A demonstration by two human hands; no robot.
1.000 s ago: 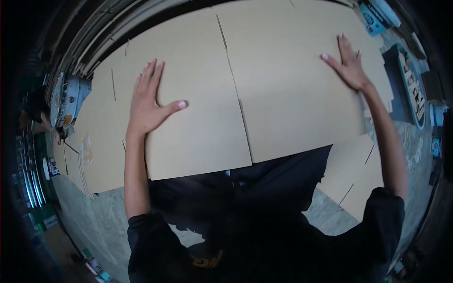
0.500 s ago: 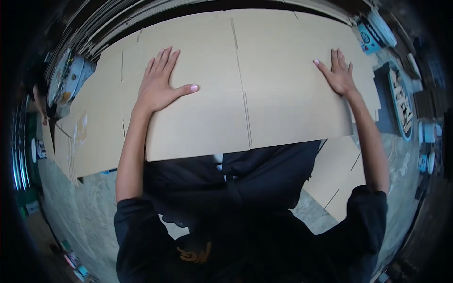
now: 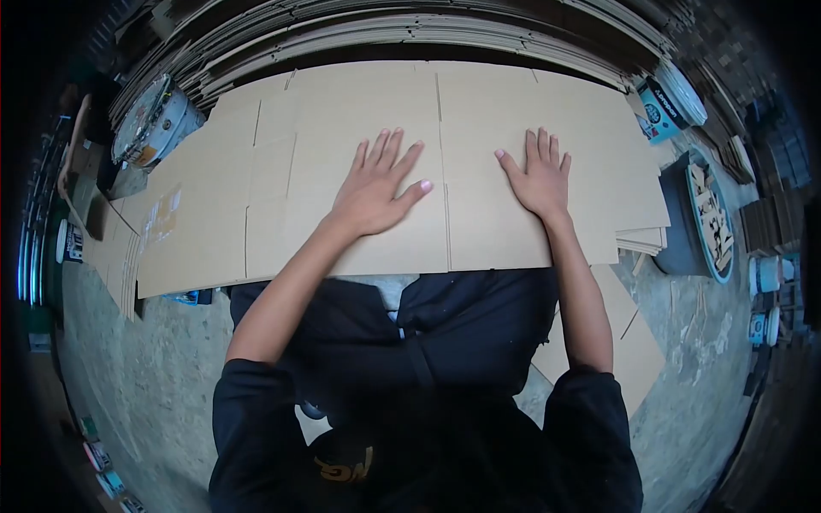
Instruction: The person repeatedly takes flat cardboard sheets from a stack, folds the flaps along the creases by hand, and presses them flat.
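Observation:
A wide flat sheet of brown cardboard (image 3: 487, 231), with creases and cut slots, lies in front of me across my lap. My left hand (image 3: 376, 185) rests flat on it, left of the central slot, fingers spread and thumb pointing to the right. On the other side of that slot, my right hand (image 3: 540, 179) also lies palm down with its fingers apart. Neither hand grips anything. More cardboard shows beneath at the right, where several layered edges (image 3: 643, 241) stick out. Tape and a label (image 3: 162, 215) are on the cardboard at the left.
Stacked cardboard sheets (image 3: 410, 34) line the back. A paint bucket (image 3: 158, 128) stands at the left, another bucket (image 3: 663, 111) at the back right. A dark tub (image 3: 676, 209) beside a blue-rimmed container of cardboard scraps (image 3: 714, 218) is at the right. Another cardboard piece (image 3: 633, 342) lies on the floor.
Both hands have moved inward, closer to each other, and still lie flat on the cardboard. The view has shifted, showing more of the stacks at the back.

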